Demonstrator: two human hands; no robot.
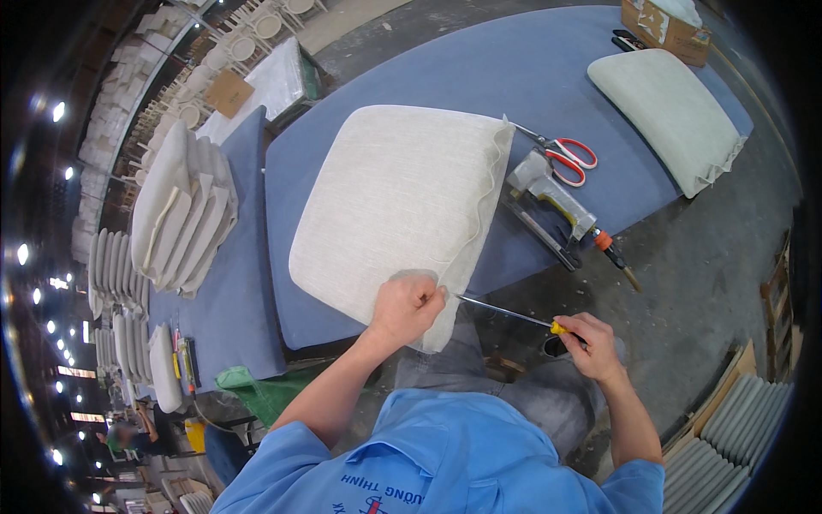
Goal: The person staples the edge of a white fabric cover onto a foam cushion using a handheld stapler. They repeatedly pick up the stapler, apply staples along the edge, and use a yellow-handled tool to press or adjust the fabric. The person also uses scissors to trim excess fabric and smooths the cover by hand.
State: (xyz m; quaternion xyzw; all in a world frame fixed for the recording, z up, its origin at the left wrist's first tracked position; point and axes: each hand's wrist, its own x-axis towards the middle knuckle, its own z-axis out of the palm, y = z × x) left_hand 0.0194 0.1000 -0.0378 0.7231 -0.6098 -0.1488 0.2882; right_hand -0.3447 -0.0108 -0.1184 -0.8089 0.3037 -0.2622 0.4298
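Observation:
A pale cream upholstered cushion (394,188) lies on the blue padded table, with a wavy loose fabric edge along its right side. At its near right corner my left hand (409,307) is closed, pinching the fabric edge. My right hand (591,345) grips the yellow handle of a long-shafted screwdriver (509,312). The shaft points left, and its tip meets the cushion's edge just beside my left fingers. Right of the cushion lie red-and-white scissors (572,163) and a pneumatic staple gun (552,201) with an orange hose fitting.
A second cushion (672,116) rests at the table's far right, near a cardboard box (666,32). Stacked cushion covers (184,214) stand on the left on the blue table (411,73). Grey padded pieces (728,437) are piled at the lower right. A person (141,433) is at the far left.

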